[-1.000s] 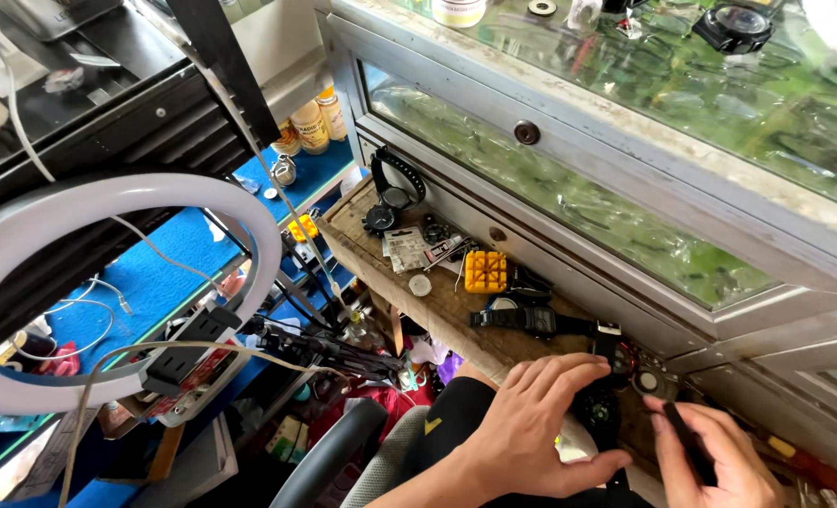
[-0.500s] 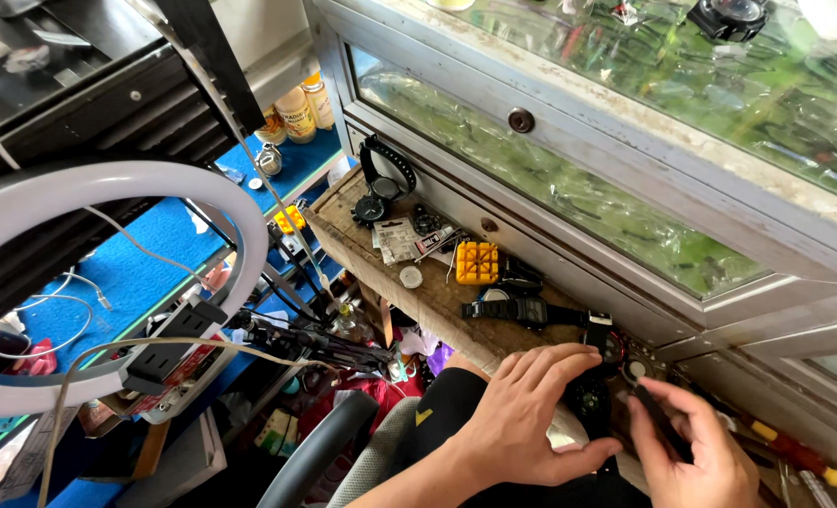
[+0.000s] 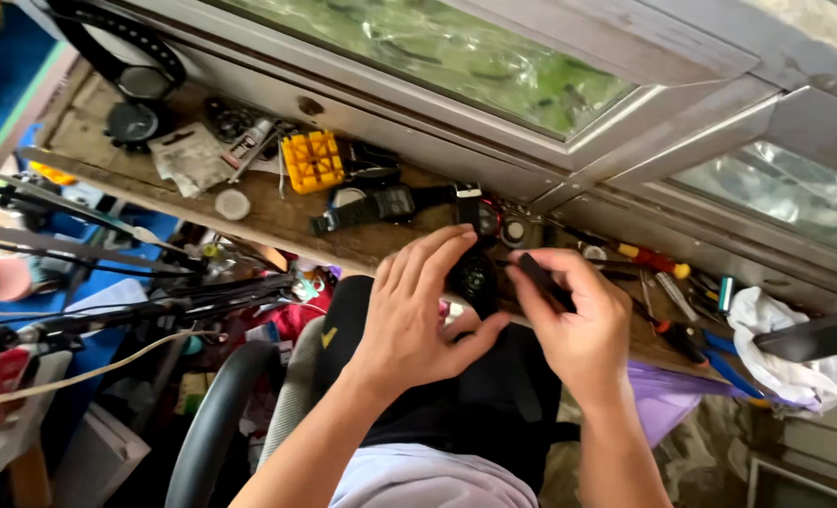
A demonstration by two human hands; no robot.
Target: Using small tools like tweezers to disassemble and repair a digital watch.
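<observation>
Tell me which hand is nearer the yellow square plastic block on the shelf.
Left. The left hand lies just below-right of the yellow square plastic block; the right hand is farther right.

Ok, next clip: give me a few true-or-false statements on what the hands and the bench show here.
1. Both hands are on a small black watch. True: the left hand cups the black watch and the right hand pinches its strap.
2. The yellow grid-shaped block lies on the floor. False: the yellow block sits on the wooden shelf.
3. A dark digital watch lies flat on the shelf above the hands. True: the digital watch is there, untouched.
4. The right hand grips a screwdriver. False: the screwdrivers lie on the shelf beside it.
</observation>
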